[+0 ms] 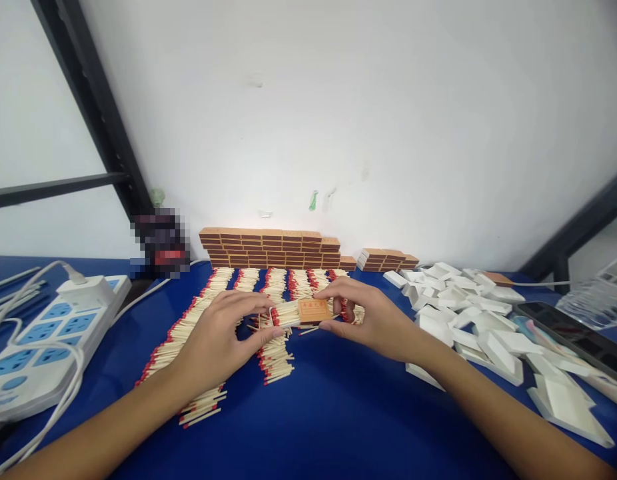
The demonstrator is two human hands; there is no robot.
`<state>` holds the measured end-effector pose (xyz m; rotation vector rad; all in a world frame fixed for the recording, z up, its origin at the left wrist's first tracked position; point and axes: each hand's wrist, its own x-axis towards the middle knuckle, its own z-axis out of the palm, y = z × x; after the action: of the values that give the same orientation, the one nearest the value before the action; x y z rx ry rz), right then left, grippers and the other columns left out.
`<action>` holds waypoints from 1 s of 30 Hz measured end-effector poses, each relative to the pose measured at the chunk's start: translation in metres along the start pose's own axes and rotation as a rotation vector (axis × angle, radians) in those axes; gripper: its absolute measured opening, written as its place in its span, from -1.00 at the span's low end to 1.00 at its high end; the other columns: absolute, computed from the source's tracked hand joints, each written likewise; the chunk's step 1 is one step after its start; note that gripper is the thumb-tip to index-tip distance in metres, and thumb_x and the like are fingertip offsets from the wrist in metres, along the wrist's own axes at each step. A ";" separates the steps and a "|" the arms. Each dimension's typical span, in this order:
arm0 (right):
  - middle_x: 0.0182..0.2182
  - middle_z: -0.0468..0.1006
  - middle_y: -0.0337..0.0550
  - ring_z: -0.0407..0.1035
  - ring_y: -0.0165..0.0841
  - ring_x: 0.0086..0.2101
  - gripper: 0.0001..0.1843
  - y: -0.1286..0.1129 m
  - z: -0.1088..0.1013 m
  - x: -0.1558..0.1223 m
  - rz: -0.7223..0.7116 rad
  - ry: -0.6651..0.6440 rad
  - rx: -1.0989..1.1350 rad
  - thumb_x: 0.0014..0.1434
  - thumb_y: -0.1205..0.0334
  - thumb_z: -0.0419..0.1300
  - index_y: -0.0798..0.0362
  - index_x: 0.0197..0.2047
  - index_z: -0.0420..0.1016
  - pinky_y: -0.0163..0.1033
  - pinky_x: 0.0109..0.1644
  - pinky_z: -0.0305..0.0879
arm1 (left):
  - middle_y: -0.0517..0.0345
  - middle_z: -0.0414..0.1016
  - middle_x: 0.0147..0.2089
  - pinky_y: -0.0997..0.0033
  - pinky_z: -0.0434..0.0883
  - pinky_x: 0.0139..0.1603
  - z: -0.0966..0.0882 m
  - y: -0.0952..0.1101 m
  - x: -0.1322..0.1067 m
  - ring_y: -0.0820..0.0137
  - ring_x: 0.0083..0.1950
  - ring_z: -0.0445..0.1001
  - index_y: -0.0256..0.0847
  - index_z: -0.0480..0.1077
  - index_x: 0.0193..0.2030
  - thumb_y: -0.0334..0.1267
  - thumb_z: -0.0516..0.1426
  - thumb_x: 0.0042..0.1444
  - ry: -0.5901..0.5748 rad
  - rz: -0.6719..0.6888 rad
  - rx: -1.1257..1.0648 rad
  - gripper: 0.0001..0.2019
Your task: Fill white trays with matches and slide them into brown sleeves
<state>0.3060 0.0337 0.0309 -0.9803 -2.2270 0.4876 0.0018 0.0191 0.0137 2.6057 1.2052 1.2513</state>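
Between my two hands a matchbox is held above the blue table, its white tray [287, 316] full of red-tipped matches and partly inside the orange-brown sleeve [313, 311]. My left hand [228, 337] pinches the tray's left end between thumb and fingers. At the sleeve's right end, my right hand [366, 317] grips with thumb and fingertips. Below and behind the hands lie long rows of loose matches [176, 337], with a shorter heap [276, 363] just under the box. Parts of the rows are hidden by my hands.
Stacked matchboxes [273, 250] line the wall, with a smaller stack [386, 259] to their right. Empty white trays [481, 320] pile up at the right beside a dark phone-like device [573, 337]. A white power strip [53, 340] with cables lies at the left.
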 end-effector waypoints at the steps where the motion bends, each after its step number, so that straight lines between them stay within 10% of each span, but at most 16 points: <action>1: -0.12 0.57 -0.13 0.40 -0.33 -0.33 -0.64 0.001 0.001 0.000 0.010 0.008 0.015 0.30 0.04 0.41 -0.11 0.13 0.61 -0.15 -0.22 0.43 | 0.13 0.74 0.06 0.14 0.58 0.16 0.000 0.000 0.000 0.20 0.05 0.69 -0.04 0.63 0.03 0.09 0.34 0.28 -0.010 -0.016 -0.015 -0.67; 18: -0.16 0.70 -0.14 0.57 -0.29 -0.27 -0.51 -0.002 0.019 0.000 0.222 0.064 0.456 0.03 0.04 0.60 -0.08 0.02 0.70 -0.04 -0.06 0.62 | 0.14 0.73 0.08 0.27 0.70 0.04 0.002 -0.005 0.002 0.24 -0.03 0.74 0.05 0.67 0.02 0.07 0.41 0.18 -0.086 -0.206 -0.264 -0.67; 30: -0.11 0.76 -0.22 0.62 -0.21 -0.15 -0.54 -0.036 0.037 -0.012 0.097 -0.033 0.558 0.06 0.05 0.61 -0.27 0.05 0.73 -0.04 0.03 0.62 | 0.17 0.76 -0.11 0.13 0.63 0.09 0.004 0.012 -0.005 0.11 0.00 0.70 0.05 0.64 -0.05 0.11 0.59 -0.33 -0.115 0.058 -0.294 -0.37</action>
<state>0.2682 -0.0013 0.0197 -0.7805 -1.9080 1.1013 0.0105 0.0087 0.0116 2.4727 0.8599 1.1673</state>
